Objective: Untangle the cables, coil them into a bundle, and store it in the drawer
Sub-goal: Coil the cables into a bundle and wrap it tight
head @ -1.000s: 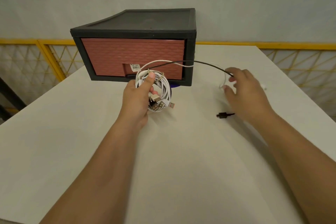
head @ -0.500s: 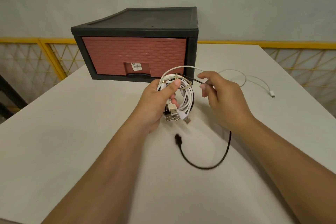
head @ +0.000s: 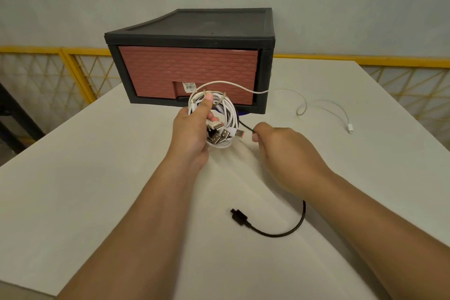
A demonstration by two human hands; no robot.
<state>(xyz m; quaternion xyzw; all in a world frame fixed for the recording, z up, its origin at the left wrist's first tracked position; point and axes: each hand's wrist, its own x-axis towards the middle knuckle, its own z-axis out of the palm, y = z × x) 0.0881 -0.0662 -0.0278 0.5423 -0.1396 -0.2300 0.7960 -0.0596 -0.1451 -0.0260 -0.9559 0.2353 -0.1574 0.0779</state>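
My left hand (head: 194, 134) grips a coil of white cables (head: 225, 114) with several USB plugs hanging from it, held just in front of the drawer. My right hand (head: 285, 151) pinches a black cable (head: 280, 232) close to the coil's right side. The black cable's free end trails under my right forearm and curls on the table, ending in a small black plug. A loose white cable (head: 323, 105) runs from the coil to the right and lies on the table with its plug at the far right. The drawer (head: 190, 68), brick-red front in a black frame, is closed.
The white table (head: 73, 178) ends at the left and right. A yellow mesh railing (head: 48, 75) runs behind it, below a grey wall. The drawer unit stands at the table's far middle.
My right hand has drawn the black cable down round the coil's right side and now sits lower. My left hand has lifted the coil nearer the drawer front.
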